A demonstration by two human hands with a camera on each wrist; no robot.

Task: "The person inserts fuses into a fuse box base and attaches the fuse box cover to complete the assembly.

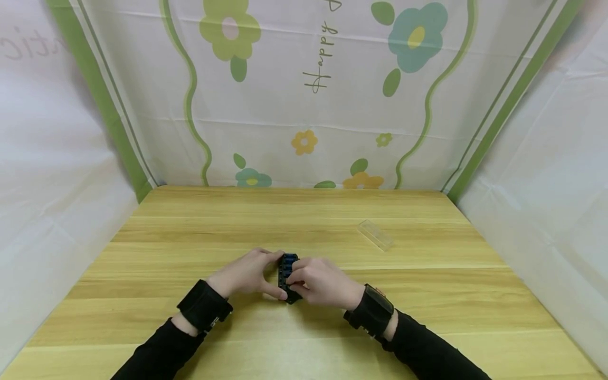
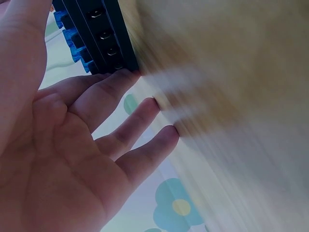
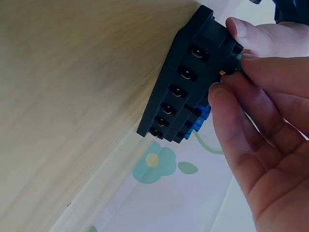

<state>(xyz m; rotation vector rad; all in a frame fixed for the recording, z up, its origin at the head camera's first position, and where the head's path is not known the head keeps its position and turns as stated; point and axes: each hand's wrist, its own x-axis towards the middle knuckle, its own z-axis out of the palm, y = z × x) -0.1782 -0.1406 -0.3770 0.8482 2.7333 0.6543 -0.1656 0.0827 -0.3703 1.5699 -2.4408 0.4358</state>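
Note:
A black fuse block (image 1: 287, 279) stands on the wooden table, with blue blade fuses (image 3: 199, 118) along its top and metal terminals (image 3: 177, 91) in its side. My left hand (image 1: 252, 273) holds the block between thumb and fingers, the thumb at the near end and fingertips at the far end. Two of its fingers (image 2: 149, 150) extend past the block over the tabletop. From the right, my right hand (image 1: 323, 282) pinches a small green piece (image 3: 239, 59) at the block's near end; the fingertips hide most of it. A bit of orange shows beside it.
A clear plastic cover (image 1: 375, 235) lies on the table (image 1: 214, 338) to the right, beyond my right hand. A white curtain with printed flowers (image 1: 304, 142) hangs along the table's back edge, and plain white fabric (image 1: 546, 158) flanks both sides.

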